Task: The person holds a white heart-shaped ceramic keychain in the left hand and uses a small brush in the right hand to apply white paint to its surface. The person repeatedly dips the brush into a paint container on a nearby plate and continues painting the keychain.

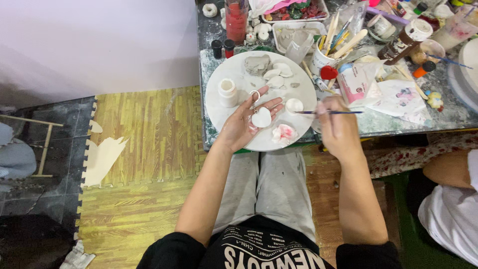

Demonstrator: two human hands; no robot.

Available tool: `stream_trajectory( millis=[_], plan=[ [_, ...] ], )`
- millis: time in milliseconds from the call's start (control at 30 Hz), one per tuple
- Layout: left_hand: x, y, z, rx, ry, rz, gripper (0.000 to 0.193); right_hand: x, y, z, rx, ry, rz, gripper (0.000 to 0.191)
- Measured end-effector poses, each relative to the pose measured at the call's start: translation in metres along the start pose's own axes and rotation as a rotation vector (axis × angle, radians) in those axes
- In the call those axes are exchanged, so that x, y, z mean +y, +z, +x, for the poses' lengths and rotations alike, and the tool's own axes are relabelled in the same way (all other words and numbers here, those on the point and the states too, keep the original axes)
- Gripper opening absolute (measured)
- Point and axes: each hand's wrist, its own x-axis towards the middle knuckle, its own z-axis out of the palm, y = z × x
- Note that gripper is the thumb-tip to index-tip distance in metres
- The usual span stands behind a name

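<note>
My left hand (244,122) lies palm up over a round white board (234,107) and holds a small white heart-shaped clay piece (261,118); a ring loop (255,94) sits by my fingers. My right hand (337,124) grips a thin blue paintbrush (326,112) whose tip points left toward the heart, a little apart from it. On the board lie a grey clay lump (257,64), white clay bits (277,77), a small white jar (228,92) and a pink-stained tissue (285,133).
The low table (443,117) is crowded: a cup of brushes and sticks (326,52), a red-filled glass (236,21), small paint bottles (222,48), a brown bottle (403,40), trays and paper. Another person's knee (448,169) is at right. Yellow foam mats (144,149) cover the floor at left.
</note>
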Motion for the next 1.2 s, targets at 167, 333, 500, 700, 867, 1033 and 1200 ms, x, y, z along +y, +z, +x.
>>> stream_trajectory(
  millis=[167, 333, 500, 700, 867, 1033, 1200],
  plan=[
    [-0.002, -0.001, 0.000, -0.011, -0.005, 0.007, 0.058, 0.003, 0.005, 0.005, 0.137, 0.089, 0.375, 0.017],
    [-0.003, 0.002, 0.003, -0.009, 0.007, -0.005, 0.057, -0.017, 0.027, 0.046, 0.181, 0.026, 0.651, 0.012],
    [-0.004, 0.002, 0.003, -0.021, 0.014, -0.005, 0.056, -0.058, 0.058, 0.092, 0.028, 0.033, 0.446, 0.018],
    [-0.009, -0.004, 0.008, 0.088, -0.001, -0.079, 0.050, -0.080, 0.084, 0.118, -0.042, -0.030, 0.181, 0.019],
    [-0.009, -0.003, 0.009, 0.070, 0.001, -0.077, 0.050, -0.080, 0.094, 0.119, 0.011, -0.035, 0.238, 0.018],
    [-0.006, 0.003, 0.008, 0.019, 0.001, -0.061, 0.055, -0.068, 0.083, 0.112, 0.104, 0.021, 0.284, 0.018],
    [-0.003, 0.006, 0.006, -0.082, -0.014, -0.081, 0.059, -0.052, 0.073, 0.094, 0.281, 0.144, 0.651, 0.022]
  ],
)
